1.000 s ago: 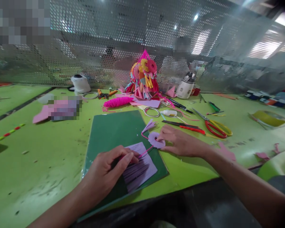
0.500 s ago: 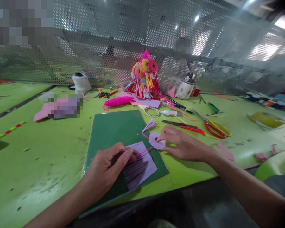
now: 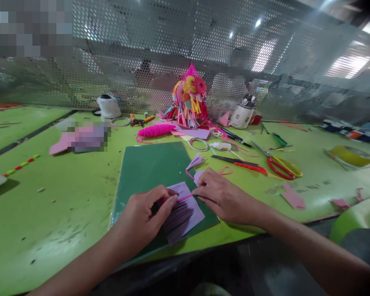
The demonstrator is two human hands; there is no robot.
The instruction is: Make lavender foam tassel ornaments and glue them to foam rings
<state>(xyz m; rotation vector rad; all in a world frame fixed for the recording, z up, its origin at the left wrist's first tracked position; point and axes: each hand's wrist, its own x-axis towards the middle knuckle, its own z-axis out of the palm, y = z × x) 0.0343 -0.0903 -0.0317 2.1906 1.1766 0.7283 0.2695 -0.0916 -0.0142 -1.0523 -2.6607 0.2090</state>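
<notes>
Left grip and right grip pinch pink cord, lime-green bench and green mat beneath them, perforated screen beyond.

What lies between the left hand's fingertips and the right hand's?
In the head view, a stretch of pink cord runs between them, over the purple paper.

lilac sheet: matt paper | table: glossy, smooth | screen: metal

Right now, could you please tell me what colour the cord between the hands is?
The cord is bright pink, best seen in the head view.
</notes>
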